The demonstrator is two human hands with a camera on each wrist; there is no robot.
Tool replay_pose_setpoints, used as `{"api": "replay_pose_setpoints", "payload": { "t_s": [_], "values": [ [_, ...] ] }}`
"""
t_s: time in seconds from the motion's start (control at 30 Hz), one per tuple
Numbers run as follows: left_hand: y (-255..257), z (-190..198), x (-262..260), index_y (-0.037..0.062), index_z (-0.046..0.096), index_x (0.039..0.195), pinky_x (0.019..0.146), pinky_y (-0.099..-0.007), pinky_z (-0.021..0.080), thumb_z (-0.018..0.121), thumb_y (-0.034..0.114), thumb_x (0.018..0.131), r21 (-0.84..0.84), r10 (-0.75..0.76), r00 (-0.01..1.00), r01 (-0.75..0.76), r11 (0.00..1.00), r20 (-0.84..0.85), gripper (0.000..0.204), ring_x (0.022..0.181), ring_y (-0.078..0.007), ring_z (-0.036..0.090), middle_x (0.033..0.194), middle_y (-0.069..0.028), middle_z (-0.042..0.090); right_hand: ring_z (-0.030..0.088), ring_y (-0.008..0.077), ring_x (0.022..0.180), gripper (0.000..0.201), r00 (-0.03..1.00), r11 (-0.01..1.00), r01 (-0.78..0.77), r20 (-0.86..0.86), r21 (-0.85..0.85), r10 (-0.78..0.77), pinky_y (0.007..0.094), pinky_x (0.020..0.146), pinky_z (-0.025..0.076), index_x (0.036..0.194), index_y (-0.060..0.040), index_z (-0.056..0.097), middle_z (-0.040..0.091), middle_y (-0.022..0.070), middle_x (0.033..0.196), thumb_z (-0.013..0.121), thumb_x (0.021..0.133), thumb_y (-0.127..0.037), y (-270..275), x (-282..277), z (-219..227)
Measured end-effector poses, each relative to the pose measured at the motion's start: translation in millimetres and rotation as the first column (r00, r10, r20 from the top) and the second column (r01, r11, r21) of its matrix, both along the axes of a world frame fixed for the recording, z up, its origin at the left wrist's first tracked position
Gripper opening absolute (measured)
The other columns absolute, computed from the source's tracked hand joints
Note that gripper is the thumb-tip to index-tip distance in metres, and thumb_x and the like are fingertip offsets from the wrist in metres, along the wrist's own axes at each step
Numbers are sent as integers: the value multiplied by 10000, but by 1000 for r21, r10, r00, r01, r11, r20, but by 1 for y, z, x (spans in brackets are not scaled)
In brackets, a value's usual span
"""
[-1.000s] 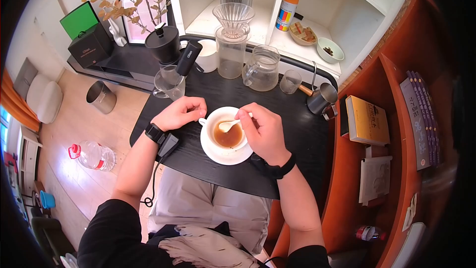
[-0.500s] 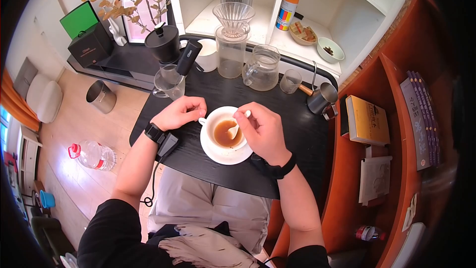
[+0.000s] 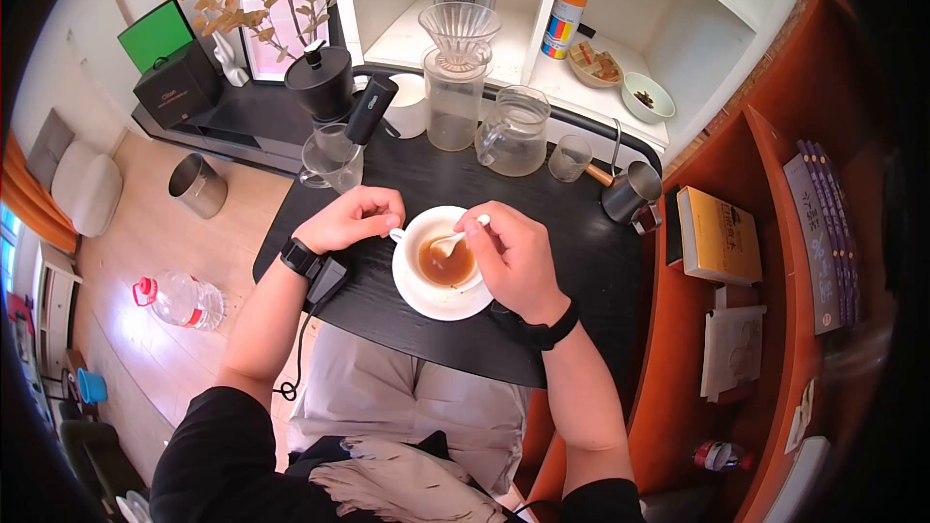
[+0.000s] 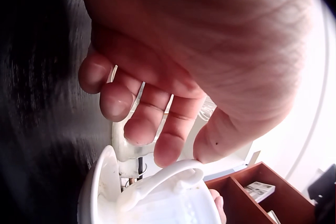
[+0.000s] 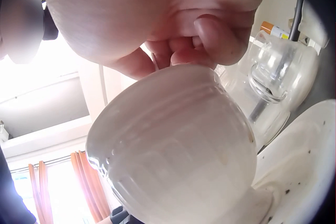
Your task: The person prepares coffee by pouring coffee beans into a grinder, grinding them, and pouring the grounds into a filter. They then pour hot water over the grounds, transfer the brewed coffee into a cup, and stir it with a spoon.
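A white cup point(image 3: 427, 224) of brown liquid stands on a white saucer point(image 3: 444, 309) at the near middle of the black table. My right hand point(image 3: 516, 260) is over the cup's right rim, pinching a small white spoon point(image 3: 448, 245) whose bowl dips into the liquid. On the other side, my left hand point(image 3: 349, 219) has its thumb and index fingertips right at the cup handle point(image 4: 157, 181), the other fingers loosely bent. In the right wrist view the cup's outer wall point(image 5: 173, 140) fills the middle, and dark specks dot the saucer.
Behind the cup stand a glass server with a ribbed dripper point(image 3: 458, 31), a glass pot point(image 3: 513, 136), a small glass point(image 3: 569, 159) and a metal pitcher point(image 3: 632, 192). A glass mug point(image 3: 332, 163) and black grinder point(image 3: 320, 84) are back left. A black cabled device point(image 3: 329, 281) lies by the left wrist.
The spoon's bowl swung rightward within the liquid, then back to the left, as my right hand kept its pinch. My left hand has stayed beside the handle.
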State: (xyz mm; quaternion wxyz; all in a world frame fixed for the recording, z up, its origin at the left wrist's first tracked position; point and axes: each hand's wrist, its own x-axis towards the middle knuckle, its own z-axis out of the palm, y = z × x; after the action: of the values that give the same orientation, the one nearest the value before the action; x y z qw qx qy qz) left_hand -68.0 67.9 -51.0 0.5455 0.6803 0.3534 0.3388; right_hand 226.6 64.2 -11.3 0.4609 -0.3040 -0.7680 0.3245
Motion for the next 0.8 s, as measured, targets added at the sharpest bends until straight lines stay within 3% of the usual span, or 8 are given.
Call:
{"api": "replay_pose_setpoints", "payload": {
  "t_s": [0.1,0.17,0.3,0.47,0.53,0.63,0.7,0.8],
  "values": [
    [0,1,-1,35,628,946,762,-255,439,651,234,1068,-9,0,1000,0,1000,-3,235,819,-70,527,879,27,587,601,191,588,156,999,999,-42,25,21,41,323,568,461,918,-21,666,655,93,776,631,1027,-126,4,3,-4],
    [0,1,0,28,622,923,772,-271,440,654,228,1061,-21,4,1000,-4,1000,-6,244,828,-96,530,896,5,576,610,201,603,162,998,999,26,-57,47,-24,327,573,461,912,-23,667,646,95,756,622,1029,-127,6,3,-7],
    [0,-1,-1,39,635,977,752,-235,442,663,233,1070,14,-16,1000,16,1000,14,218,811,-42,529,867,48,602,603,183,587,159,994,994,102,-38,33,-101,315,565,456,917,-27,675,651,86,763,621,1030,-125,4,2,-3],
    [0,1,-1,34,633,984,765,-234,452,676,212,1064,14,-29,999,28,999,24,199,824,-41,543,879,46,613,585,141,556,159,999,999,-30,-30,-12,29,294,550,447,944,-29,695,657,72,768,631,1032,-145,1,0,-4],
    [0,1,-1,32,633,990,774,-232,457,680,198,1063,10,-33,999,33,999,32,188,833,-39,550,891,44,625,591,163,566,158,999,999,-43,-13,-15,43,302,553,449,930,-26,683,650,82,764,629,1028,-139,2,3,-3],
    [-1,1,0,32,636,994,781,-231,459,684,192,1062,-1,-37,998,37,999,41,180,838,-36,552,903,42,636,598,189,578,155,999,999,-23,-22,30,24,312,557,453,917,-25,669,645,91,763,619,1026,-123,6,4,-8],
    [-1,2,-1,33,643,986,780,-246,452,700,199,1045,-26,-36,999,36,999,33,186,845,-62,548,913,28,613,600,207,586,155,996,994,79,-56,80,-75,319,560,453,910,-24,659,642,96,761,612,1025,-117,8,4,-9],
    [-1,-1,-2,36,653,985,777,-255,440,733,173,1013,-65,-39,999,40,997,10,161,849,-79,536,926,23,593,601,203,586,165,994,994,104,-46,37,-102,318,560,453,912,-23,661,642,93,760,609,1031,-125,5,1,-4]
  ]
}}
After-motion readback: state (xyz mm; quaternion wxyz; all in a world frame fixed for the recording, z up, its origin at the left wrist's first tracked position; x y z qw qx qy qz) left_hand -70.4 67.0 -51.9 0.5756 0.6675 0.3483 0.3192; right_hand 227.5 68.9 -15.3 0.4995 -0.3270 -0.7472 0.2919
